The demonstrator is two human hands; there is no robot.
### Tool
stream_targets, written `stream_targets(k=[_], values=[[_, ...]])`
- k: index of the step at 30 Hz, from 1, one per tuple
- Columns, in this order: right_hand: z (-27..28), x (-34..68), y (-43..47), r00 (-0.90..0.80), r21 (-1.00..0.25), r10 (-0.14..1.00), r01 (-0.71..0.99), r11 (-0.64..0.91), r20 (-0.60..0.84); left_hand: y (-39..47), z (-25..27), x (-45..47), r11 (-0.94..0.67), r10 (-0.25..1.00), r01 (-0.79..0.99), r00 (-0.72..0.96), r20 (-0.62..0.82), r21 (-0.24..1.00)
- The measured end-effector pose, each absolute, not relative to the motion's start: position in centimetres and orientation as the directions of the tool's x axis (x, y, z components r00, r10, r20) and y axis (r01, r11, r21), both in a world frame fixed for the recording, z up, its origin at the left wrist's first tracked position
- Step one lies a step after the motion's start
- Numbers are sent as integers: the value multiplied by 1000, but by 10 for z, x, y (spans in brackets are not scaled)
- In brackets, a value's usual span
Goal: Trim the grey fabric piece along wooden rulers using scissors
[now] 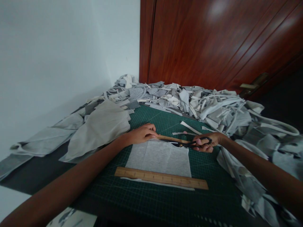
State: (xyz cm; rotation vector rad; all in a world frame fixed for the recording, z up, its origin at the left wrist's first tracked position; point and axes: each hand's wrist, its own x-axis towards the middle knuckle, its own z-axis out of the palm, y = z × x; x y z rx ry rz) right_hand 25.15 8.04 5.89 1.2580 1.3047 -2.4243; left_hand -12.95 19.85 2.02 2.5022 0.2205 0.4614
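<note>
A pale grey piece of fabric (pixel 158 157) lies flat on the green cutting mat (pixel 101 186). My right hand (pixel 209 142) is closed around the black handles of a pair of scissors (pixel 187 144), whose blades point left along the fabric's far edge. At the far left corner, my left hand (pixel 144 134) grips the fabric with bent fingers, close to the blade tips. A wooden ruler (pixel 163 178) lies across the fabric's near edge, with a thin strip of cloth showing below it. Behind the scissors, a second wooden strip (pixel 175 138) is partly hidden.
Larger cloth pieces (pixel 99 129) are stacked at the left. Heaps of grey and white scraps (pixel 175 94) line the back, and more scraps (pixel 251 179) lie at the right. Narrow offcuts (pixel 190 127) rest on the mat. A wooden door (pixel 201 41) stands behind.
</note>
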Motion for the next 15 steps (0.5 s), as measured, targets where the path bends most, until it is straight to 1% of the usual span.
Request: stream_targets(k=[6,11,15], values=[[60,252,85,-588,-588,260,478,-652,-766,199,18,-129,-815,264,56,922,283,577],[55,253,83,-589,-617,301,460,-638,-750,199,18,-130,-824,261,52,919,295,565],[50,255,80,-614,-634,296,455,-625,-732,198,20,-129,-819,266,62,922,282,570]])
